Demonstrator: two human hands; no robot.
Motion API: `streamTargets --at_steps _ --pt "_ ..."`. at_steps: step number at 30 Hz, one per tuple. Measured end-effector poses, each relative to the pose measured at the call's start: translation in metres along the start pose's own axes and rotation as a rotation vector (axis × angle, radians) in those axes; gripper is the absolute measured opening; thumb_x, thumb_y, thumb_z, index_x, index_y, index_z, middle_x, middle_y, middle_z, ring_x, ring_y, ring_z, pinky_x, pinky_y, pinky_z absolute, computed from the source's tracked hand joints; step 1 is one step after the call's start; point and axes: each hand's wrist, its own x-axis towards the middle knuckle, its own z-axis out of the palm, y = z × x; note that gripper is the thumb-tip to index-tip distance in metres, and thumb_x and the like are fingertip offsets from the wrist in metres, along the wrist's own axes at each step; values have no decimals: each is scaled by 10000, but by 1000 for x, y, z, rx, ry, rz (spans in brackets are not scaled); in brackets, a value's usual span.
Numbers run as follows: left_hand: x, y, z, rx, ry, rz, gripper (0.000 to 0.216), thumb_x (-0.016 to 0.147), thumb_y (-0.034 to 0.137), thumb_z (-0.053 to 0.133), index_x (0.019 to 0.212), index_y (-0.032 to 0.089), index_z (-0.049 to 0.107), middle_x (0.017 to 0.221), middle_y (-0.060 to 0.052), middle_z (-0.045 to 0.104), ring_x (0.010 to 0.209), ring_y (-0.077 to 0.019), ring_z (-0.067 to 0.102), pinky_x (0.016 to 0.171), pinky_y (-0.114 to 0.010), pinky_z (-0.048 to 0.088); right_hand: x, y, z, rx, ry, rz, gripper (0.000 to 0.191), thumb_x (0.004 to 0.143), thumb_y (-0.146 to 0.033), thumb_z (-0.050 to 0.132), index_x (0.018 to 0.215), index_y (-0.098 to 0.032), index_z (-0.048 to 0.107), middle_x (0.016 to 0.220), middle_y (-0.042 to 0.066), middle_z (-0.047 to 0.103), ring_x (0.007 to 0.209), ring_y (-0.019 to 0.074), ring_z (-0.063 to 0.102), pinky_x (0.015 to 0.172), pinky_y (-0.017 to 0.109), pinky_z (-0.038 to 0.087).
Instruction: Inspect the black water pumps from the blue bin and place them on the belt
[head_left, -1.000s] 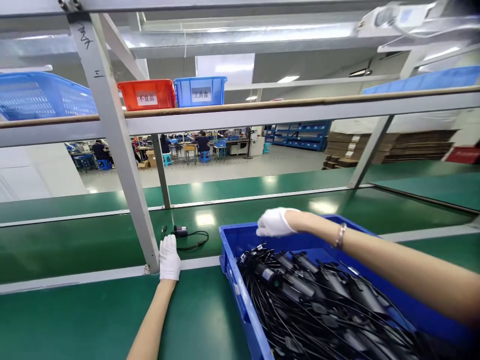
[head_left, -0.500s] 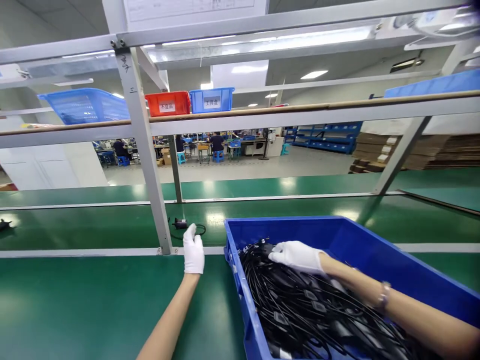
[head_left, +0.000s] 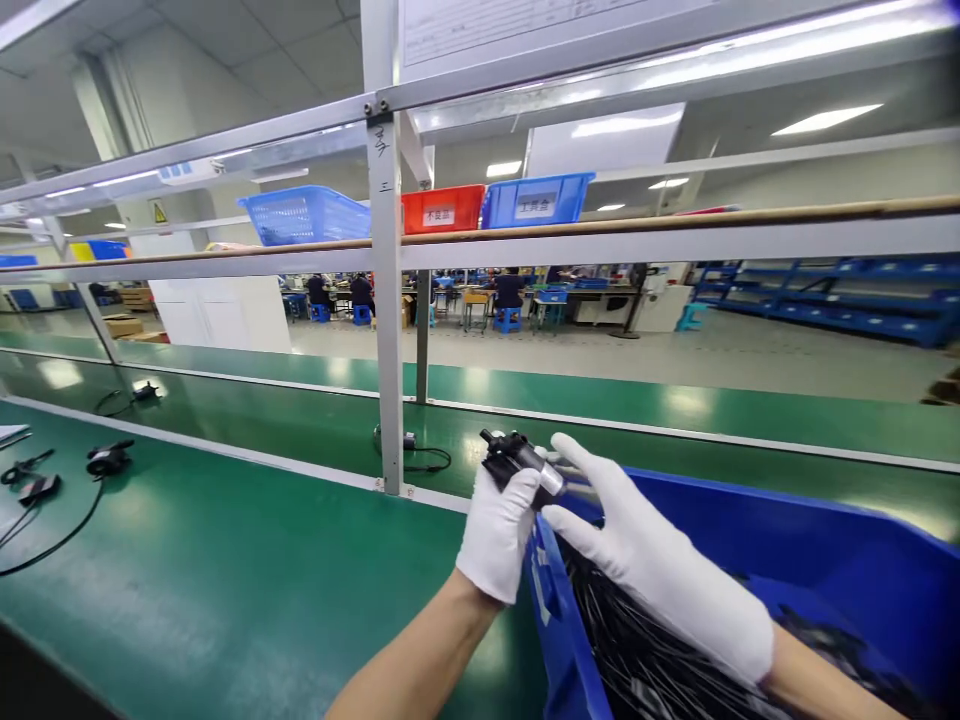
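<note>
Little of the writing here can be read. A printed sheet (head_left: 525, 22) hangs at the top of the grey frame, its text too small for me to make out. The grey upright post (head_left: 388, 300) carries handwritten pen marks near its top bolt. On the upper shelf (head_left: 675, 222) stand a red bin (head_left: 442, 208) and a blue labelled bin (head_left: 536, 200), each with a white label whose characters are too blurred for me to read. A yellow warning triangle (head_left: 160, 212) hangs on the far wall.

My left hand (head_left: 499, 530), in a white glove, is closed around a black part (head_left: 516, 462). The part is short and barrel-shaped, with a shiny silver band at one end and a small knob at the other. I hold it in the air above the near corner of the blue crate (head_left: 825, 560), which sits on the green table (head_left: 262, 580) and holds a tangle of black cables (head_left: 637, 650). My right hand (head_left: 660, 575), also gloved in white, is open with its fingers spread just beside the part; I cannot tell whether they touch it.
</note>
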Motion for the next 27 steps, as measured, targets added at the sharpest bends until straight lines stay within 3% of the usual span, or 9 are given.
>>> streamTargets --at_steps 2,4,6,9,11,15,18,22,27 --pt "10 11 -14 -47 94 22 631 729 370 925 1237 218 584 1164 -72 727 1106 -240 724 1129 -459 485 -7 9 15 225 -208 148 882 902 -665 571 1610 -212 303 1365 166 669 1013 286 742 846 418 615" --pt "19 20 -25 -122 181 18 576 764 339 905 1219 213 573 1069 -54 735 1006 -232 754 1043 -472 564 -11 10 22 257 -470 250 726 932 -639 520 1520 -216 468 1052 92 783 713 236 732 665 368 605" --pt "26 26 -32 -205 254 -45 352 883 315 796 1133 168 597 990 -63 730 941 -236 766 928 -444 632 -12 5 19 138 -555 263 532 938 -624 498 1236 -227 690 823 35 765 621 213 681 625 340 569" --pt "28 28 -35 -343 345 -251 259 1018 361 570 975 111 620 920 -107 717 867 -249 769 768 -394 676 -11 -2 6 -16 -310 202 457 926 -655 520 890 -256 741 822 12 756 751 218 695 722 316 559" --pt "23 23 -32 -447 328 -407 402 1038 437 476 898 91 626 909 -144 710 848 -255 762 725 -389 682 -12 -1 -4 -17 -151 183 473 906 -698 546 853 -275 750 846 2 768 775 216 708 731 297 564" --pt "9 9 -24 -621 152 -549 478 1019 484 500 877 56 658 939 -179 687 888 -259 748 789 -362 672 -18 8 -16 17 -24 142 451 904 -696 594 920 -287 783 923 21 796 820 222 748 764 276 603" --pt "4 3 -21 -684 90 -596 411 955 454 657 917 45 667 962 -168 684 934 -258 739 839 -348 657 -23 12 -18 17 -15 113 431 926 -668 594 933 -285 790 944 36 806 873 236 770 804 284 625" --pt "9 5 -27 -655 5 -668 533 755 452 888 1081 88 674 1011 -101 717 860 -204 746 769 -266 638 -25 8 -15 -25 -127 21 417 950 -622 566 830 -283 778 828 28 781 771 217 758 649 267 608" --pt "17 3 -38 -463 -183 -559 582 765 659 793 1170 254 689 950 -35 745 643 -177 735 486 -217 540 -26 0 -8 -94 -257 -68 363 961 -490 557 713 -273 710 637 -22 688 547 150 647 527 252 512"
